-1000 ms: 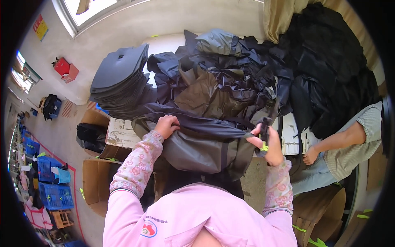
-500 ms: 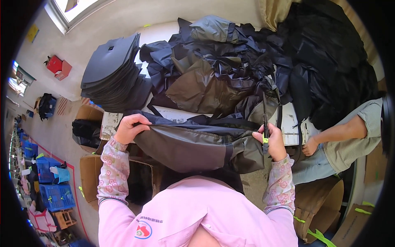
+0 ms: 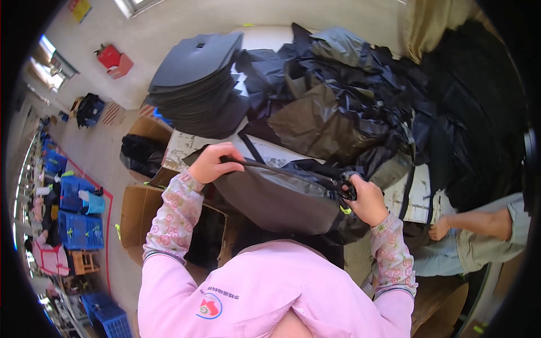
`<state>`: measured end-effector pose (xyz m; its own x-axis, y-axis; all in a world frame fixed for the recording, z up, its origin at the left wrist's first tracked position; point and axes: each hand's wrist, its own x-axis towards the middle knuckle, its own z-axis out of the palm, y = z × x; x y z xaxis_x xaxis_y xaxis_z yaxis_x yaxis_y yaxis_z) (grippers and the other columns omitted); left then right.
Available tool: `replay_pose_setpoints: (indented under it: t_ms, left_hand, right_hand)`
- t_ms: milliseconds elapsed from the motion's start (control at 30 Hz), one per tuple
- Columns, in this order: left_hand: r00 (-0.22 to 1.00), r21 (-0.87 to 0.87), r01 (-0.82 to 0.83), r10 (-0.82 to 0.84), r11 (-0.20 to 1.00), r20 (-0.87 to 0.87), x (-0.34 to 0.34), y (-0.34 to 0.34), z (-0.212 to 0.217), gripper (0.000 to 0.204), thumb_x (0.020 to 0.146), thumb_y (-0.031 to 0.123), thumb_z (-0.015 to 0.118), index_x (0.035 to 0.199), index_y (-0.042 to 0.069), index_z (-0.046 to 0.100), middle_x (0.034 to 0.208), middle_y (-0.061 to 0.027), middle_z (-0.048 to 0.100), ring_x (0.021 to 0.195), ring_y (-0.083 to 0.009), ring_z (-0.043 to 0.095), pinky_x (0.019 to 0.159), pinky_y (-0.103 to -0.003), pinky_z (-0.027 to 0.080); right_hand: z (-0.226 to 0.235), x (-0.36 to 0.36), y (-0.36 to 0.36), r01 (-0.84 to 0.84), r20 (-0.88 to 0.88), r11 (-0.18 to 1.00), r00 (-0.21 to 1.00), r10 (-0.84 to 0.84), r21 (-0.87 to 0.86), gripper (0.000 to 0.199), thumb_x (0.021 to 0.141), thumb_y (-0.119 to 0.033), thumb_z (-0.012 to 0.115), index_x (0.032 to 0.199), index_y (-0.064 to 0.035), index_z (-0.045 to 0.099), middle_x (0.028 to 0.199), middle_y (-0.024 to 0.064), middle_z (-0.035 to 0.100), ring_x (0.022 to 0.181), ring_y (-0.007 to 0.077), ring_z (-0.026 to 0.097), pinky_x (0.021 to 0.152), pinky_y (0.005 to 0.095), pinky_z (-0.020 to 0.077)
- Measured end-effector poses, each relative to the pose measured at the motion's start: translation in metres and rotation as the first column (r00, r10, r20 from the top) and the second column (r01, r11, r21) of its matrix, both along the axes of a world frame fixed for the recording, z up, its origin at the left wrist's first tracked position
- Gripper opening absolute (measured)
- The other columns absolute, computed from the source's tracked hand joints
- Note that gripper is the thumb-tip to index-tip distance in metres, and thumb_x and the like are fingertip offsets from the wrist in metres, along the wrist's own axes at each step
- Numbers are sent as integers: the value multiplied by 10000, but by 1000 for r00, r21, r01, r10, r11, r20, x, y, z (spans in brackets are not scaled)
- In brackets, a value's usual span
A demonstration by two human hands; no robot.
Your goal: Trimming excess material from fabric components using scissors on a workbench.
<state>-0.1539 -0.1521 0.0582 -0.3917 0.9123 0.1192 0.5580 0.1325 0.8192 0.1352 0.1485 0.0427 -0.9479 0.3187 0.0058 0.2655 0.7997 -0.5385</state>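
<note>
My left hand (image 3: 216,163) pinches the upper left edge of a dark grey-black sheet-fabric piece (image 3: 276,200), thumb on top. The piece hangs slack in front of my body, past the table's near edge. My right hand (image 3: 367,201) grips black-handled scissors (image 3: 348,190) with a yellow-green tie hanging beneath them. Their blades point left along the upper edge of the fabric; how far they are parted cannot be made out. Beyond my hands lies a heap of similar dark fabric (image 3: 321,121) on the white table (image 3: 284,149).
A tall stack of dark grey sheets (image 3: 197,73) stands at the table's far left. Cardboard boxes (image 3: 138,217) sit below on the left. A co-worker's hand (image 3: 441,227) rests at the right, beside a large black fabric pile (image 3: 479,118). Blue crates (image 3: 81,230) line the floor farther left.
The scissors have swung from pointing away, upright, to pointing left along the fabric edge. My view has turned left, so the scene sits farther right. My left hand still pinches the fabric.
</note>
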Motion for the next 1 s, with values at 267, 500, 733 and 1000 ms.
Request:
replay_pose_setpoints:
  t_ms: [267,500,733,1000]
  left_hand:
    - [998,-197,3,9,980,57,-18,-34,-66,202,772,91,780,934,30,675,889,-24,629,857,-125,586,779,-265,467]
    - [829,-140,-82,145,987,540,0,-26,-47,154,806,64,761,896,11,648,881,7,630,858,-64,563,775,-221,453]
    - [892,19,24,-30,1000,452,29,0,-5,123,822,72,710,885,9,625,801,28,607,757,-41,537,682,-217,445]
    - [916,187,-302,230,935,329,-29,23,30,103,834,59,689,858,32,592,760,52,574,711,-16,503,620,-199,413]
  right_hand:
    - [-57,12,2,35,78,999,996,-36,18,395,650,-23,775,951,-80,526,870,110,668,848,362,613,728,458,447]
    - [-49,12,11,107,29,991,994,-105,-81,387,673,-67,800,949,-51,530,830,129,671,791,368,640,681,430,488]
    - [40,-26,-12,-62,-137,996,988,70,58,471,649,-319,881,888,-57,571,736,67,646,648,279,646,577,357,493]
    - [45,4,-4,-1,-56,980,998,-11,-200,461,652,-208,884,871,-42,514,748,107,635,676,328,641,600,369,484]
